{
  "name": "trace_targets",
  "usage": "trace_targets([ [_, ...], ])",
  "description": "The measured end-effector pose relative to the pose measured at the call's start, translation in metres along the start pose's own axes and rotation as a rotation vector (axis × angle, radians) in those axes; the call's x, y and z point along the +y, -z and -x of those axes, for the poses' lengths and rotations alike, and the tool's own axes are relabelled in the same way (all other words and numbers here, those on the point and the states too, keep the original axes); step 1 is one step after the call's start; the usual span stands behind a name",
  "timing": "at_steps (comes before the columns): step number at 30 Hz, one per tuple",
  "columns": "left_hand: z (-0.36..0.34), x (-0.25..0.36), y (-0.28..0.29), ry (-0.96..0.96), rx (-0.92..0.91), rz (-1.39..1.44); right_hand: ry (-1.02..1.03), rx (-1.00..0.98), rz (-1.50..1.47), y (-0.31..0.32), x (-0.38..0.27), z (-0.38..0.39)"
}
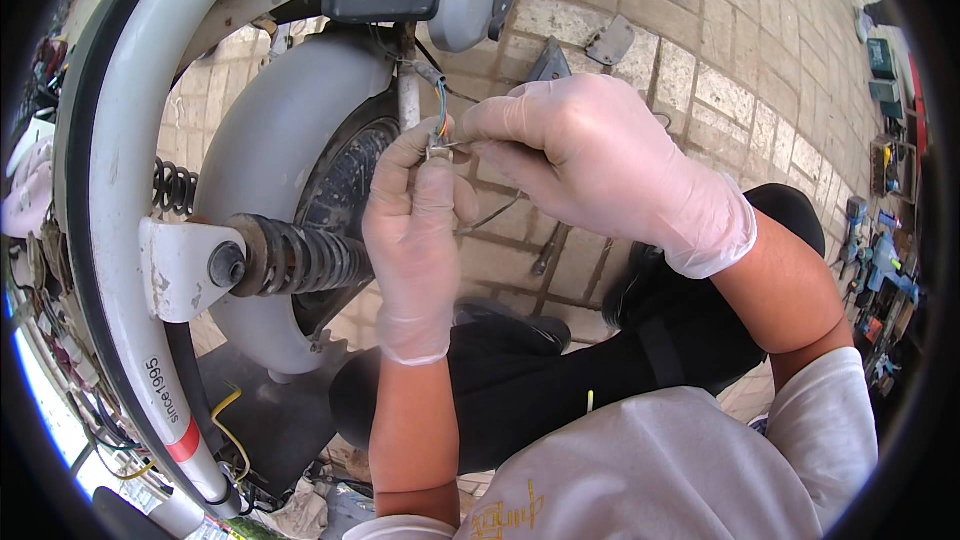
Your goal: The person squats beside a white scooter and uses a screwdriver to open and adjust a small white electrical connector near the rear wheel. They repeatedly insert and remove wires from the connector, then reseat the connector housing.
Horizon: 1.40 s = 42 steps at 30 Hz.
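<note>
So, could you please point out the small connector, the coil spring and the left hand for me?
small connector (438, 150), head view, on its pale body between the fingertips.
coil spring (295, 258), head view, mid-coil.
left hand (415, 240), head view, back of the glove.

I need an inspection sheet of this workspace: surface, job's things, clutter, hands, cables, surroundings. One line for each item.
Surface: paving bricks, dusty.
Job's things: small connector on coloured wires, beside the scooter's wheel and grey fender.
Clutter: metal pieces on the bricks; tools at the right edge.
Hands: both gloved; left hand pinches the connector, right hand grips it from the other side.
Cables: thin dark cable hangs below the hands; yellow wire under the frame.
Surroundings: coil spring shock absorber, white frame tube.
</note>
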<state>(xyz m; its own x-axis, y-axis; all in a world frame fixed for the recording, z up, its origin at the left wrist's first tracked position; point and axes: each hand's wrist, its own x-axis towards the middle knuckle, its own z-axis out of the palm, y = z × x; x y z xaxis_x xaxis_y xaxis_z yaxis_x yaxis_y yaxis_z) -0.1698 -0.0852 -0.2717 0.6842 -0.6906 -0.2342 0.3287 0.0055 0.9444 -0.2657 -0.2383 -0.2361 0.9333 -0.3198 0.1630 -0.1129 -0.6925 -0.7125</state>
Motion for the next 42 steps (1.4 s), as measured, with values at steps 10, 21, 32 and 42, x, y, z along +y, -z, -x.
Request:
trace_targets([
  [10,0.003,0.003,-0.001,0.003,0.026,-0.165,-0.157,-0.012,-0.195,-0.003,-0.006,0.0],
  [21,0.005,0.002,-0.004,-0.067,0.058,-0.227,-0.246,-0.013,-0.312,-0.004,-0.015,-0.001],
  [32,0.007,0.004,-0.021,-0.039,0.149,-0.106,-0.517,0.076,-0.751,-0.022,-0.022,0.005],
  [42,-0.005,0.003,-0.014,-0.035,-0.055,0.303,-0.498,-0.014,-0.978,-0.013,-0.011,0.002],
])
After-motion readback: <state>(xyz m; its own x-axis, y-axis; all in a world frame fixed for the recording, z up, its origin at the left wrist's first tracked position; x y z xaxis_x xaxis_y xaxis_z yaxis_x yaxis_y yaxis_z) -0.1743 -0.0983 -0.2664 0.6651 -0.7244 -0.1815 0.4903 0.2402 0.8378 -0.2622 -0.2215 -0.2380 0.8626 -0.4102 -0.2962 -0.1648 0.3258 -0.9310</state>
